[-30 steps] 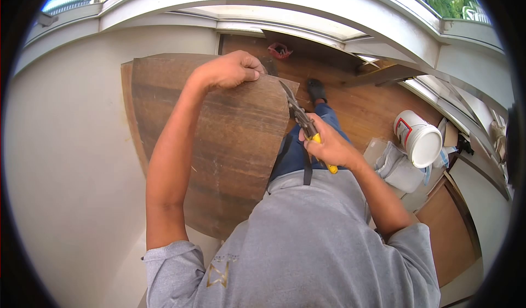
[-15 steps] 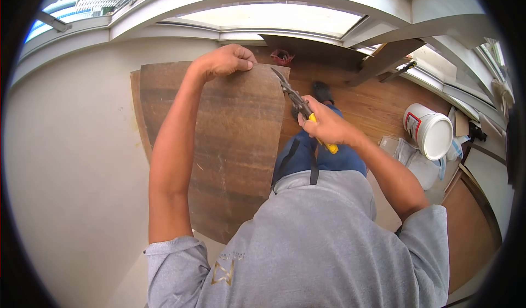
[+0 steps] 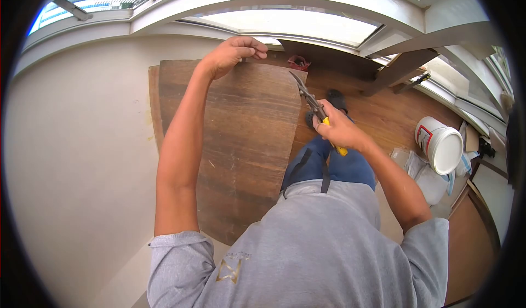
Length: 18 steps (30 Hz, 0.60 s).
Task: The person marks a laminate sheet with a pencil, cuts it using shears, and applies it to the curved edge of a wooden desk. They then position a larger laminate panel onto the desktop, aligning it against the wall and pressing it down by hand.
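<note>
A large brown wood-grain sheet (image 3: 241,138) stands upright between me and the white wall. My left hand (image 3: 233,53) pinches its top edge near the middle. My right hand (image 3: 337,130) grips yellow-handled snips (image 3: 315,108), whose dark blades point up at the sheet's top right corner. The blades are slightly apart and close to the sheet's right edge; whether they touch it I cannot tell.
A white wall (image 3: 82,143) fills the left. Below lie a wood floor (image 3: 383,116), a white bucket (image 3: 441,143) on grey cloths, a red object (image 3: 298,62) near the window sill and dark strips (image 3: 397,69) leaning at the right.
The view has shifted, so the sheet and both hands sit further right in frame. My left hand has slid along the top edge, and the snips have moved up to the sheet's corner.
</note>
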Available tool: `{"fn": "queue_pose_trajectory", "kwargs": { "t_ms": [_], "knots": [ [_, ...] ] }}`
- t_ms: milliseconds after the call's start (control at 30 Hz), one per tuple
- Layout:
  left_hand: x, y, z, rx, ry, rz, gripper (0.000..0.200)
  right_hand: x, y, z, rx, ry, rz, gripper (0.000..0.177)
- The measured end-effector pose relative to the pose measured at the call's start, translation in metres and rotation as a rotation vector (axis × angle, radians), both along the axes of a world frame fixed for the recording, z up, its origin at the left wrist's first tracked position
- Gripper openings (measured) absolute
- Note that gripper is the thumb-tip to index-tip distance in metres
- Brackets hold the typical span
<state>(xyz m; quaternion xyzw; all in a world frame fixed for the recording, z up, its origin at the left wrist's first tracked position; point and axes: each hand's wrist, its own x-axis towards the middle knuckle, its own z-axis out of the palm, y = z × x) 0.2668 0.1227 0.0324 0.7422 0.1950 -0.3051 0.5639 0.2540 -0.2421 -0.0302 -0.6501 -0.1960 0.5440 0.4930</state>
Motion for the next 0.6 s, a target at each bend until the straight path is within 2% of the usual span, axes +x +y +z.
{"fn": "queue_pose_trajectory", "kwargs": {
  "t_ms": [67,200,267,433,600],
  "knots": [
    [-0.006,0.001,0.003,0.119,-0.085,0.035,0.033,0.001,0.000,0.002,0.023,0.015,-0.010,0.041],
    [-0.012,0.005,0.019,0.175,-0.149,0.142,0.032,0.002,0.000,0.003,0.033,0.042,-0.027,0.040],
    [-0.020,0.012,0.034,0.283,-0.268,0.323,0.031,0.002,0.002,0.006,0.043,0.096,-0.038,0.039],
    [-0.051,0.056,0.048,0.287,-0.391,0.561,0.031,0.002,0.004,0.012,0.000,0.150,-0.069,0.040],
    [-0.074,0.056,0.065,0.320,-0.454,0.714,0.030,0.002,0.006,0.005,-0.028,0.033,-0.010,0.043]
  ]
}}
